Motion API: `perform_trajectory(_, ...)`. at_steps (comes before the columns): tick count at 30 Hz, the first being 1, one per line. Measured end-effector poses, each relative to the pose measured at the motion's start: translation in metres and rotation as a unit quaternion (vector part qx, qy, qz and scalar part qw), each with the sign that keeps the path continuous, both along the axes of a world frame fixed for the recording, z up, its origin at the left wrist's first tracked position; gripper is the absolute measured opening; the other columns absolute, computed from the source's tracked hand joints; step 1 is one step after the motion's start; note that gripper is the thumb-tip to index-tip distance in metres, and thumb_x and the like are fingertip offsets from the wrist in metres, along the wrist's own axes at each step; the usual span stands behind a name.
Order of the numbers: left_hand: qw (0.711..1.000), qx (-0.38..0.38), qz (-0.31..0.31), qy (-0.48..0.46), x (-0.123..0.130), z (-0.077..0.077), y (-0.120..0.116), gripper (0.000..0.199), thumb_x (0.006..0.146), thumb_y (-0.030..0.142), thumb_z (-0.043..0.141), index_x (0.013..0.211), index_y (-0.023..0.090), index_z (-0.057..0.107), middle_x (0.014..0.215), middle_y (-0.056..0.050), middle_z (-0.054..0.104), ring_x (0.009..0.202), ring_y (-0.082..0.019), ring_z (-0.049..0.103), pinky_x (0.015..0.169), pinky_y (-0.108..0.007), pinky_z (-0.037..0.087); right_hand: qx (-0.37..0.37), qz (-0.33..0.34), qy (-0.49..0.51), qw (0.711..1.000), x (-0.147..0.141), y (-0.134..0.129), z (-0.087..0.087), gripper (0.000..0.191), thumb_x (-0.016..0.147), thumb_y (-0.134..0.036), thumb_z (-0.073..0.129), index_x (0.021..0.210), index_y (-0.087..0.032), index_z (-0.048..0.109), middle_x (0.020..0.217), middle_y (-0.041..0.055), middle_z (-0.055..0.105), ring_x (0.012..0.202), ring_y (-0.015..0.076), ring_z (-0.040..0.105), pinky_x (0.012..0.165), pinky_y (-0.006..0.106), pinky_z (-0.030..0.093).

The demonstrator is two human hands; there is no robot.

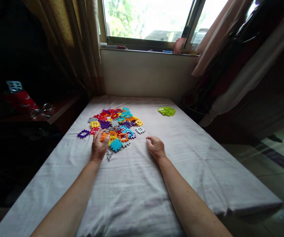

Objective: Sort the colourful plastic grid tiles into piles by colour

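Note:
A heap of flat, notched plastic building tiles [116, 144] in many colours lies left of the middle of the table. My left hand [99, 145] rests at the heap's near left edge, thumb and fingers apart, with nothing seen in its grasp. To the right of the heap, my right hand [156, 147] is just above or on the cloth. Its fingers are curled in and hide whatever may be inside. A white tile [140, 130] lies just beyond it. Farther back on the right sits a separate small pile of green tiles [167, 111].
A pale, wrinkled cloth [132, 191] covers the table. The wall and window [146, 19] stand behind it, with a pink cup [179, 45] on the sill. Curtains hang at the left, clothes at the right. Eyeglasses [43, 111] lie on a dark side surface.

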State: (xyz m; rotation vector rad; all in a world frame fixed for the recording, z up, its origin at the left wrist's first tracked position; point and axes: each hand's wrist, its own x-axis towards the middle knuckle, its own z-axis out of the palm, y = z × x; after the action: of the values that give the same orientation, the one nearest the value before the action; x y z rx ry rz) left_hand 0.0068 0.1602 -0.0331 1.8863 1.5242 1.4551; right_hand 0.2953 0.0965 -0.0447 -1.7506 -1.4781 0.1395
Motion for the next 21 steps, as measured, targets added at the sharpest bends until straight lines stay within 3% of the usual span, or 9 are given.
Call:
perform_trajectory(4,0.995,-0.016,0.072,-0.074,-0.022,-0.005,0.009,0.049,0.083,0.050,0.052,0.116,0.017,0.065,0.124,-0.015,0.067,0.119,-0.026,0.062,0.096,-0.041,0.055,0.007,0.000,0.000,1.000,-0.001,-0.001,0.001,0.022,0.084,-0.025,0.055,0.087,-0.026,0.076,0.096,0.0037,0.079,0.094,0.0223,0.071,0.093,0.036,0.053)
perform_trajectory(8,0.986,-0.023,0.145,-0.085,-0.041,-0.007,0.020,0.041,0.082,0.045,0.054,0.112,0.020,0.066,0.112,-0.009,0.070,0.108,-0.024,0.066,0.098,-0.041,0.054,0.004,0.005,-0.001,1.000,-0.001,-0.001,0.000,0.022,0.084,-0.025,0.055,0.087,-0.025,0.076,0.096,0.0045,0.079,0.094,0.0234,0.072,0.092,0.037,0.054)
perform_trajectory(17,0.978,-0.011,0.203,-0.047,-0.067,-0.003,0.034,0.032,0.082,0.036,0.054,0.105,0.018,0.067,0.122,-0.014,0.068,0.122,-0.028,0.061,0.110,-0.046,0.046,0.009,0.023,0.018,1.000,0.004,-0.003,-0.002,0.025,0.085,-0.032,0.052,0.088,-0.025,0.076,0.097,0.0058,0.079,0.096,0.0245,0.072,0.093,0.040,0.054)
perform_trajectory(21,0.983,-0.008,0.185,-0.008,-0.069,-0.009,0.035,0.036,0.080,0.037,0.057,0.109,0.018,0.067,0.123,-0.015,0.068,0.122,-0.029,0.061,0.110,-0.045,0.046,0.011,0.022,0.030,0.999,0.002,-0.001,-0.004,0.026,0.085,-0.033,0.052,0.092,-0.025,0.076,0.099,0.0060,0.078,0.096,0.0238,0.072,0.094,0.039,0.055)
